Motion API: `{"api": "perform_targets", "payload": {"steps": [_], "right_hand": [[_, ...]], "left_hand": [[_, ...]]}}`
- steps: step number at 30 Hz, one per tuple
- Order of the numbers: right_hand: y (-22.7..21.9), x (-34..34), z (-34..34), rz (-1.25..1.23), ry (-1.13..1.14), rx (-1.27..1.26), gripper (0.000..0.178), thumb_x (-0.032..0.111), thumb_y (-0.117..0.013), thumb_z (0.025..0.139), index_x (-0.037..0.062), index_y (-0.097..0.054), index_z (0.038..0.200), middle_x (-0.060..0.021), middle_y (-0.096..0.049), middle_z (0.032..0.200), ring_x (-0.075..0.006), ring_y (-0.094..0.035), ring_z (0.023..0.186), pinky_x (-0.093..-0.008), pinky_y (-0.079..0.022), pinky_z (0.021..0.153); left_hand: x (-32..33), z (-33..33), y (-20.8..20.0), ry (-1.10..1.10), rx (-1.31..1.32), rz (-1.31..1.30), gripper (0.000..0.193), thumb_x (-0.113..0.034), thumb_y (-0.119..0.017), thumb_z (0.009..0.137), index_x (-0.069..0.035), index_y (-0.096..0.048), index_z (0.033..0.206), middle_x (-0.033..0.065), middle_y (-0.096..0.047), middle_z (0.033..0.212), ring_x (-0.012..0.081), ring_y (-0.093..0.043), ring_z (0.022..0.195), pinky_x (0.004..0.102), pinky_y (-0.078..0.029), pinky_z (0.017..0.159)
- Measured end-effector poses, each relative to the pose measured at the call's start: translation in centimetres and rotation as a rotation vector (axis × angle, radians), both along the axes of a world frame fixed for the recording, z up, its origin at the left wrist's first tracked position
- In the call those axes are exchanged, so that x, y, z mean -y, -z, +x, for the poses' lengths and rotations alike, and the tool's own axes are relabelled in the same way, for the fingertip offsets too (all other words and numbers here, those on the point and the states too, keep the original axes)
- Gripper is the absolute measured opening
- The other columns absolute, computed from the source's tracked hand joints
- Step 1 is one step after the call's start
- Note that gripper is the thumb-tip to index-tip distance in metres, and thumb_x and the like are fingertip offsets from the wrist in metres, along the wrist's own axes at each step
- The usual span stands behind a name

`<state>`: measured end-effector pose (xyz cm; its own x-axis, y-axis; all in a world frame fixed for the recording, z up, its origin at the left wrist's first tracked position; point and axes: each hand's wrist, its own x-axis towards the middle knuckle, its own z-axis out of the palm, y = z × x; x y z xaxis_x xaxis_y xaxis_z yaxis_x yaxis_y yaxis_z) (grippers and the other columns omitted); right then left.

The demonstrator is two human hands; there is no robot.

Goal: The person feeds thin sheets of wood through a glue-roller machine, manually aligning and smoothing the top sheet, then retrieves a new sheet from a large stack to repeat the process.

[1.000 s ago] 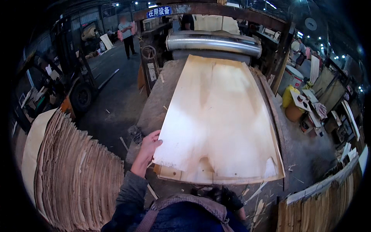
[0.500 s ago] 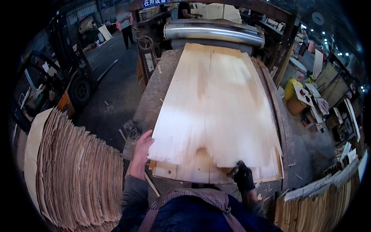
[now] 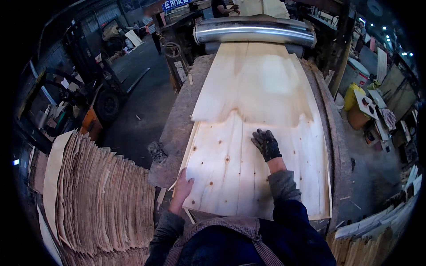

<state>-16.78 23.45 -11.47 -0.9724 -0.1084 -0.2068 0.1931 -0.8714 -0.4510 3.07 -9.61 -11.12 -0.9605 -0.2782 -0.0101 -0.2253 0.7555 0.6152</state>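
Note:
A pale veneer sheet with a ragged near edge lies over a knotty wood sheet on the feed table. The far end of the veneer is at a shiny metal roller. My right hand, in a black glove, is on or just over the knotty sheet, fingers spread, close below the veneer's ragged edge. At the near left edge of the knotty sheet is my bare left hand, its thumb apart from its stretched fingers. Neither hand visibly grips anything.
A tall stack of veneer sheets stands at left, another stack at lower right. A forklift is parked at far left. Beyond the roller a person works; another person stands on the floor. A brown bucket sits at right.
The veneer has moved away toward the roller, baring much of the knotty sheet. My right hand has left its near edge and reached forward. My left hand has shifted slightly nearer and right.

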Motion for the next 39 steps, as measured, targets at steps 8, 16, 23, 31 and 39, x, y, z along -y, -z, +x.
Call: {"api": "perform_targets", "payload": {"steps": [8,16,23,31,39], "right_hand": [[1.6,0.9,17.0,0.088,-0.483,0.000,0.042,0.019,-0.051,0.089,0.0021,-0.042,0.126,-0.0200,-0.053,0.117,-0.0344,-0.052,0.108,-0.0503,-0.041,0.094],[3.1,-3.2,30.0,0.903,-0.452,-0.365,0.032,0.018,-0.047,0.092,-0.0022,-0.052,0.117,-0.0142,-0.053,0.120,-0.0216,-0.052,0.108,-0.0334,-0.042,0.094],[3.5,-4.7,33.3,0.408,-0.377,0.243,0.027,0.014,-0.044,0.094,-0.0013,-0.054,0.113,-0.0108,-0.060,0.107,-0.0184,-0.059,0.090,-0.0290,-0.049,0.077],[0.2,-5.3,33.1,1.532,-0.284,-0.468,0.025,0.023,-0.048,0.092,0.0016,-0.061,0.098,-0.0071,-0.066,0.085,-0.0225,-0.061,0.075,-0.0346,-0.049,0.070],[3.7,-4.7,26.9,1.043,-0.195,-0.217,0.020,0.015,-0.055,0.087,0.0007,-0.056,0.101,-0.0116,-0.061,0.099,-0.0251,-0.061,0.085,-0.0357,-0.051,0.076]], "left_hand": [[1.1,-0.2,1.6,0.002,-0.004,0.132,0.055,-0.017,-0.063,0.076,-0.001,-0.044,0.125,0.0222,-0.041,0.130,0.0335,-0.039,0.122,0.0365,-0.034,0.100],[3.9,-2.4,5.7,-0.066,-0.131,0.399,0.046,-0.007,-0.064,0.072,0.003,-0.051,0.115,0.0168,-0.055,0.112,0.0270,-0.055,0.100,0.0348,-0.043,0.087],[2.2,-2.8,-3.6,-0.065,-0.039,1.068,0.031,0.007,-0.059,0.071,0.002,-0.052,0.101,0.0090,-0.059,0.092,0.0172,-0.058,0.081,0.0285,-0.049,0.073],[1.3,-1.4,-12.0,0.074,-0.100,1.254,0.028,0.010,-0.053,0.072,0.003,-0.050,0.099,0.0138,-0.060,0.092,0.0193,-0.061,0.080,0.0298,-0.051,0.074],[3.0,-3.1,-6.4,-0.042,-0.089,1.044,0.047,0.008,-0.052,0.074,0.004,-0.043,0.120,0.0164,-0.059,0.105,0.0188,-0.060,0.085,0.0300,-0.052,0.073]]}}
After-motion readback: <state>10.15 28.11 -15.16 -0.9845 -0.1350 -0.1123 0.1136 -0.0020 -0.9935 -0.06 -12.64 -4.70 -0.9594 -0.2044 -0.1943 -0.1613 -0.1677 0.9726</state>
